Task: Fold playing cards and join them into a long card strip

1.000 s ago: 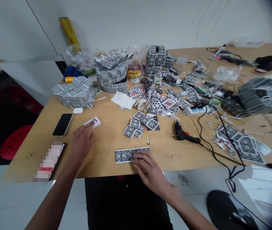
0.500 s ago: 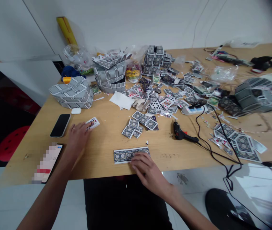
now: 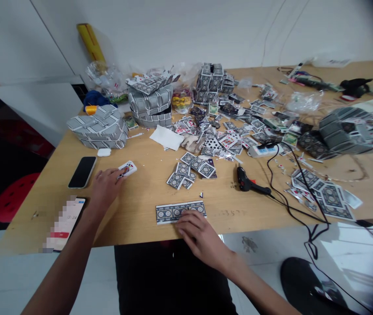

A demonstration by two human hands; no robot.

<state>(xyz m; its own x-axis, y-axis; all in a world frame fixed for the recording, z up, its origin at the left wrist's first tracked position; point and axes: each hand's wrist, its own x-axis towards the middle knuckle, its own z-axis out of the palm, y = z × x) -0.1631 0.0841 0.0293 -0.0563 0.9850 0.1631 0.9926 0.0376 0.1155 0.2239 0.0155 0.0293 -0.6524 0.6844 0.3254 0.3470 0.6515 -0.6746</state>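
Left hand (image 3: 105,187) half-curled at white face-up playing card (image 3: 128,168), grip unclear; right hand (image 3: 202,236) loosely open, resting on long blue-and-white card strip (image 3: 167,213); strip unmoved

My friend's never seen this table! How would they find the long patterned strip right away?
Find the wooden table and look along its near edge, by the person's lap. There, the right hand covers part of the long patterned strip. Unlike the small loose cards just beyond, it's one long, straight band.
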